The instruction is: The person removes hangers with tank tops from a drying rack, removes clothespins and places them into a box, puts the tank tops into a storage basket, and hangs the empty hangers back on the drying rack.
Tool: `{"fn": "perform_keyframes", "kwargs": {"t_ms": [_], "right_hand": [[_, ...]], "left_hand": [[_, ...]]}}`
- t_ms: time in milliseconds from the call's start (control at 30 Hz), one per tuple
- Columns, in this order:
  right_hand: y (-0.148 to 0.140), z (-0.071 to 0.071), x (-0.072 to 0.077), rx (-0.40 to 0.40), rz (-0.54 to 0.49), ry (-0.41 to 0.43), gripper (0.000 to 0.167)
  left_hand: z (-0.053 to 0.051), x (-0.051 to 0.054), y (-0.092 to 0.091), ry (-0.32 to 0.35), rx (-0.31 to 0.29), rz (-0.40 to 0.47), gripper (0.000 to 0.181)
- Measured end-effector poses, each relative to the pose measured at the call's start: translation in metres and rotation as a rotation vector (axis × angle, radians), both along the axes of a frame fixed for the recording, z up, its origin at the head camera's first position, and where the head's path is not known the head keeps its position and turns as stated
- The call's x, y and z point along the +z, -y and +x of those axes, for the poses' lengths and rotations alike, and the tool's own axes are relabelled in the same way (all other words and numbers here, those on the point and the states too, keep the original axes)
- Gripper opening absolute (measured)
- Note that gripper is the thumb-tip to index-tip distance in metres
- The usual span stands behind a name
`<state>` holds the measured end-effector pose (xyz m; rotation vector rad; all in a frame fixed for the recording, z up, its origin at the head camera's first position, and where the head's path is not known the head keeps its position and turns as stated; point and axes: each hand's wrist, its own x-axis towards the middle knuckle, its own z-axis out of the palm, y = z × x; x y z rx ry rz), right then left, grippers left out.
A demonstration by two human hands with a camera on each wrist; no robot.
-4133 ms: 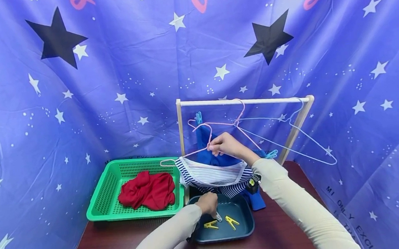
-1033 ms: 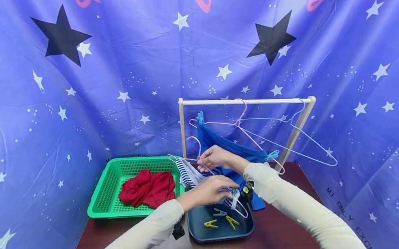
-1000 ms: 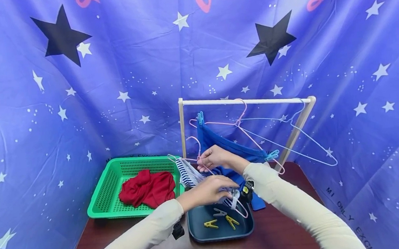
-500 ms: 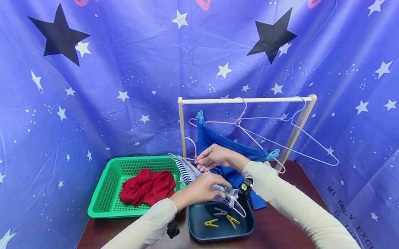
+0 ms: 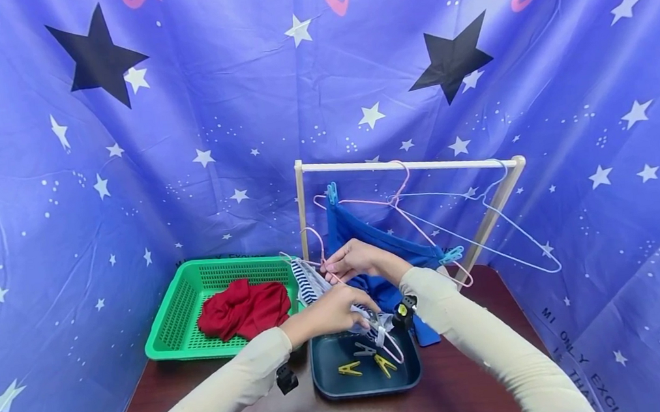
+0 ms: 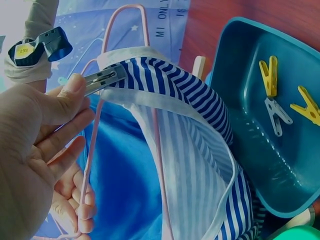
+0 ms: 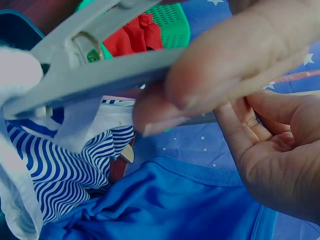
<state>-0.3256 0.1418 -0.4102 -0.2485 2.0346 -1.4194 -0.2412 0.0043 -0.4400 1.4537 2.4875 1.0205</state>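
Observation:
Over the dark tray, my left hand (image 5: 329,312) pinches a grey clothespin (image 6: 104,80) between thumb and fingers. Its far end sits at the white-trimmed edge of a navy-and-white striped garment (image 6: 187,132), by one end of a pink hanger (image 6: 92,145). My right hand (image 5: 357,259) grips this hanger near the base of its hook. The hanger tilts, its right end low over the tray and its other end toward the green basket. In the right wrist view the left fingers and clothespin (image 7: 95,77) loom close to the camera, partly hiding the striped cloth.
The dark tray (image 5: 368,386) holds two yellow clothespins (image 5: 350,369) and a grey one. Left of it stands a green basket (image 5: 166,325) with red cloth (image 5: 245,308). Behind, a rack (image 5: 356,166) carries a blue garment (image 5: 368,235) clipped to a pink hanger, and a bare light-blue hanger (image 5: 517,232).
Earlier my left hand was down in the tray at a grey clothespin; it has come up to the hanger's right end with one. My right hand has moved left, and the hanger now tilts.

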Motion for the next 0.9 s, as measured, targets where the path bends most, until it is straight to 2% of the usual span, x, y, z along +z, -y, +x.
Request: {"fn": "perform_keyframes", "kwargs": {"t_ms": [200, 533, 667, 900], "right_hand": [[-0.0003, 0.0013, -0.0008, -0.021, 0.004, 0.000, 0.025], [-0.0007, 0.0020, -0.0011, 0.000, 0.003, -0.006, 0.027], [-0.0010, 0.0025, -0.0006, 0.003, 0.002, -0.015, 0.025], [-0.0012, 0.0020, -0.0008, 0.010, -0.006, -0.029, 0.029]], "left_hand": [[0.0014, 0.0013, 0.0000, 0.017, 0.021, -0.006, 0.021], [0.0013, -0.0005, -0.0018, 0.038, 0.027, 0.016, 0.019], [0.0025, 0.0014, -0.0016, 0.011, 0.028, 0.011, 0.019], [0.0004, 0.0004, -0.0024, -0.041, 0.010, 0.041, 0.016]]}}
